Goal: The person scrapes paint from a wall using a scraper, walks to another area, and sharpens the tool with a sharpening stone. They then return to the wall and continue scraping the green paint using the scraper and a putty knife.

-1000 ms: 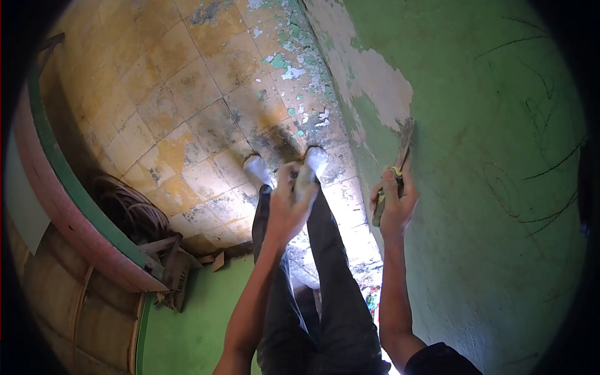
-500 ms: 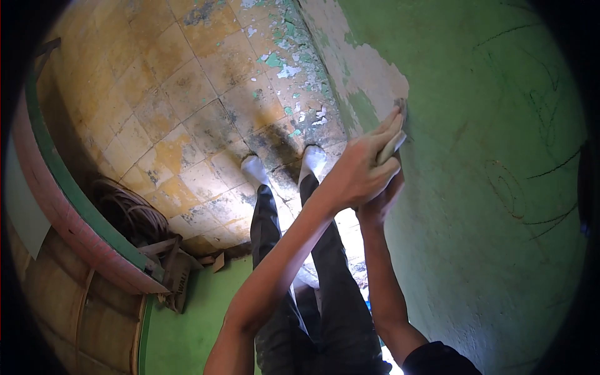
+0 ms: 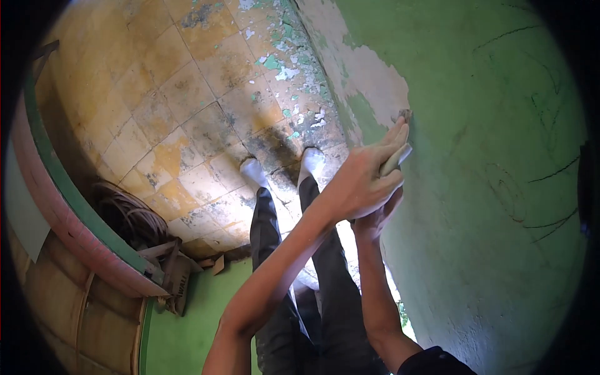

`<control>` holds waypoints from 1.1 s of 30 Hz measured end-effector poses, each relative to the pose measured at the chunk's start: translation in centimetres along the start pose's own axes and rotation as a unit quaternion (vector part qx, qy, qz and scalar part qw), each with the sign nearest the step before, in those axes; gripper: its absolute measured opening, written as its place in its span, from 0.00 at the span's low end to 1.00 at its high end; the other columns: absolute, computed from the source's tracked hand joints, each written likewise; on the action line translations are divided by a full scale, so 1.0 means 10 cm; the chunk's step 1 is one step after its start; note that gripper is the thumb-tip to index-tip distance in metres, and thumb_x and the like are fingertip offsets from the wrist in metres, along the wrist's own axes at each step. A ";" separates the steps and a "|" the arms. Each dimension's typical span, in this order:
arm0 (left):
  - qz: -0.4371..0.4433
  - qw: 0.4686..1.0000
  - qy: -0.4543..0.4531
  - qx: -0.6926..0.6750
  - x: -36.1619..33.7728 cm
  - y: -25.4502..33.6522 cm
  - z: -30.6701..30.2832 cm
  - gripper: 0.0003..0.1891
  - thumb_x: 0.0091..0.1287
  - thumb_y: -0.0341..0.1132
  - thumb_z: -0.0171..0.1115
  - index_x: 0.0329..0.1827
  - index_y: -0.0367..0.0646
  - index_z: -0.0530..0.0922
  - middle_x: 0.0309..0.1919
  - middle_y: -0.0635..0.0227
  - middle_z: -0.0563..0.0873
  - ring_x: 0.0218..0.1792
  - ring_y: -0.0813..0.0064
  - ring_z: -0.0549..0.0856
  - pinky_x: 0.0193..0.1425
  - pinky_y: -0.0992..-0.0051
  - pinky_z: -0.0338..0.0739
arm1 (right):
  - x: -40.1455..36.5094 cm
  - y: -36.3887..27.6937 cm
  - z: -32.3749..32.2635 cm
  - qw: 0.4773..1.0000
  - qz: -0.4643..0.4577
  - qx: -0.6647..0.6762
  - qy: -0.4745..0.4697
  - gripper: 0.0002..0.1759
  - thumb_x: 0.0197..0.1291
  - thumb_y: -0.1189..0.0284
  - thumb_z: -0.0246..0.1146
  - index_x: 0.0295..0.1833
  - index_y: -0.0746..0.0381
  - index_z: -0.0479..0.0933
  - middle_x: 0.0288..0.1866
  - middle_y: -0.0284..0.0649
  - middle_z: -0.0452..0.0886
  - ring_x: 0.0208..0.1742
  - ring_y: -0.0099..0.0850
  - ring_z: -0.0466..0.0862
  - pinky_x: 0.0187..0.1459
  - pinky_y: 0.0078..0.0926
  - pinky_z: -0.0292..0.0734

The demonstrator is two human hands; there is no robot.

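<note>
A scraper [image 3: 405,114] has its blade end against the green wall [image 3: 475,162], at the edge of a bare patch [image 3: 369,72] where paint is gone. Its pale handle [image 3: 396,160] shows between the fingers. My left hand [image 3: 362,181] lies over the tool, fingers closed about it and some pointing toward the blade. Below it, my right hand [image 3: 380,215] is wrapped round the lower end of the handle, partly hidden by the left.
Paint flakes [image 3: 287,72] litter the tiled floor [image 3: 169,87] along the wall's foot. My feet in pale socks [image 3: 311,161] stand near it. At left are a curved pink and green ledge [image 3: 81,231], a coiled bundle [image 3: 128,209] and a printed sack [image 3: 178,284].
Both hands and the scraper have shifted slightly down the view along the wall. The grip looks the same.
</note>
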State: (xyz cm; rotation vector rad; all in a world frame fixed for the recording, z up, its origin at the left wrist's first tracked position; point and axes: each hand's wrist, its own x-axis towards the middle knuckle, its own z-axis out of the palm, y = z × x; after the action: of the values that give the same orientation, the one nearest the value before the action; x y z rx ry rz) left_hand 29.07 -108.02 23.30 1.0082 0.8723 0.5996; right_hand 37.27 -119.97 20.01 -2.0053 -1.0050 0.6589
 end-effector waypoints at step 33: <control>-0.119 0.990 0.000 -0.081 0.47 0.20 -0.49 0.11 0.61 0.35 0.57 0.39 0.35 0.80 0.26 0.70 0.79 0.31 0.79 0.78 0.35 0.74 0.73 | 0.74 -0.89 0.38 0.973 0.177 0.135 -0.058 0.18 0.69 0.70 0.56 0.59 0.69 0.75 0.46 0.38 0.81 0.40 0.21 0.80 0.38 0.22 0.77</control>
State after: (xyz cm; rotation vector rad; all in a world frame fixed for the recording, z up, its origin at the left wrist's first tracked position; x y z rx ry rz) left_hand 27.39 -101.21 22.26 0.7444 0.9133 0.4602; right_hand 34.87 -108.87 24.43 -1.9315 -0.5850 1.0565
